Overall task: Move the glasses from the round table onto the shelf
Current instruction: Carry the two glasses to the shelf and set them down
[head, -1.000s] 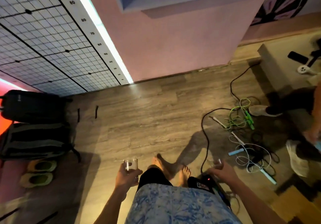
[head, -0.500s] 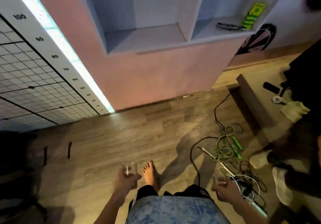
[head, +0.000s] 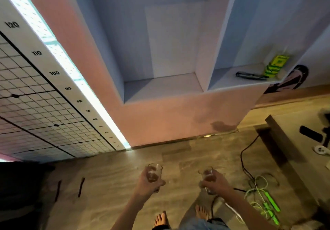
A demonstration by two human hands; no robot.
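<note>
Two clear glasses are held, one in each hand. The fingers of the left hand (head: 145, 184) are curled round the left glass (head: 155, 172), which stands upright with its rim free above them. The right hand (head: 217, 184) grips the right glass (head: 206, 175) in the same way. Below the fingers is the wooden floor (head: 110, 185). Well beyond the fingertips, higher up, is the shelf (head: 160, 88). Its compartment further right holds a black object (head: 250, 75) and a yellow-green package (head: 275, 66).
</note>
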